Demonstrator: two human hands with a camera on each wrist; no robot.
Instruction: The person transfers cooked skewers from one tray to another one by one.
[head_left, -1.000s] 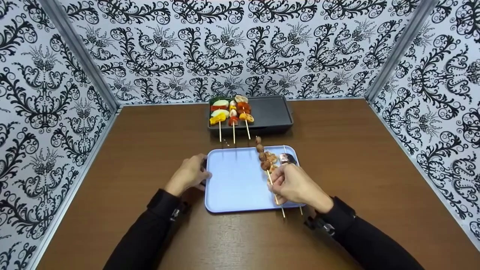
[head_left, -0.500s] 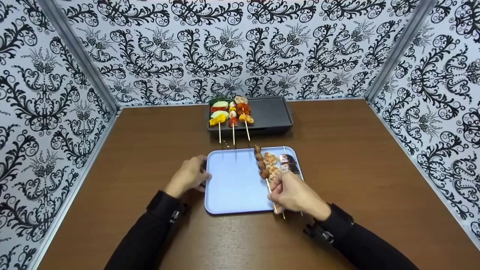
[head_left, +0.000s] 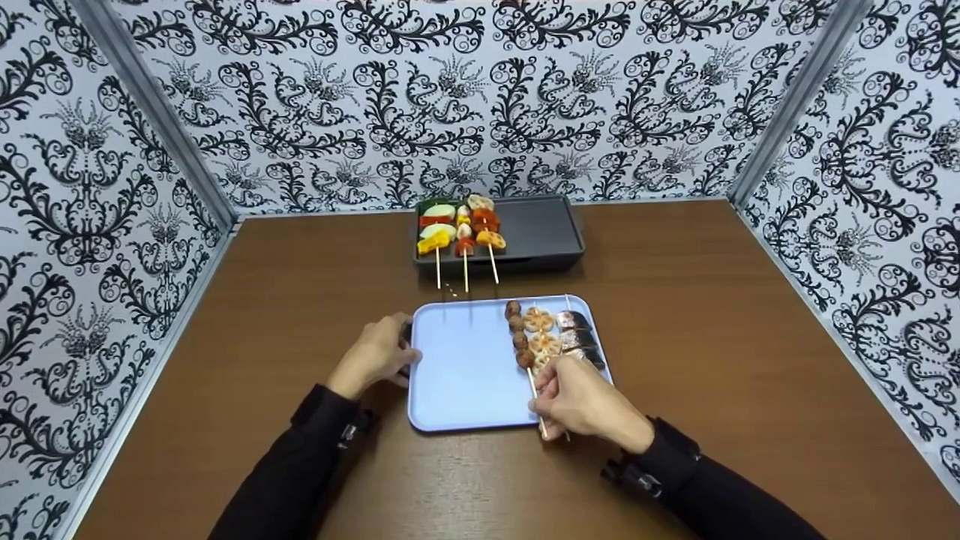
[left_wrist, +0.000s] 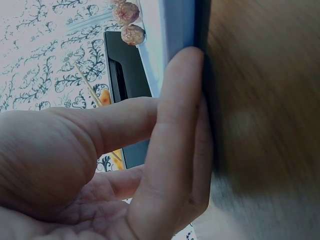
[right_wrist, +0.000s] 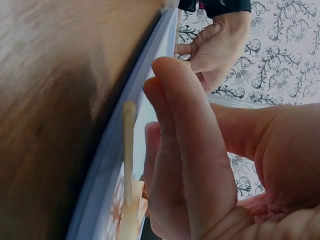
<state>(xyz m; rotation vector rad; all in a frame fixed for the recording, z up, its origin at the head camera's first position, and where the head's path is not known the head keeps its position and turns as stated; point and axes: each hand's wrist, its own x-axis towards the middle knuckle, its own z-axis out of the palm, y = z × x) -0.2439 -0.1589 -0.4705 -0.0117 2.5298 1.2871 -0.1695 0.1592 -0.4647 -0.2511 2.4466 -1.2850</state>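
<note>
My right hand (head_left: 589, 397) pinches the stick of a meatball skewer (head_left: 520, 341) at the near right of a pale blue tray (head_left: 465, 375). The meatballs lie over the tray, left of a lotus root skewer (head_left: 538, 320) and a skewer of dark-skinned, silvery pieces (head_left: 574, 337). My right hand hides the lower parts of these two. At the tray's left edge, my left hand (head_left: 375, 354) grips the rim, thumb on top. The left wrist view shows its fingers against the tray's side. In the right wrist view, a bare stick end (right_wrist: 128, 150) sticks out past the rim.
Behind the tray stands a dark grey grill plate (head_left: 536, 225). Several-coloured vegetable skewers (head_left: 465, 232) lie on its left half, sticks hanging over the front edge. Patterned walls (head_left: 465, 97) enclose the brown table (head_left: 315, 262) at the back and sides.
My right hand has brought the meatball skewer down and toward me, from raised above the tray to beside the lotus root skewer. My left hand has stayed at the tray's edge.
</note>
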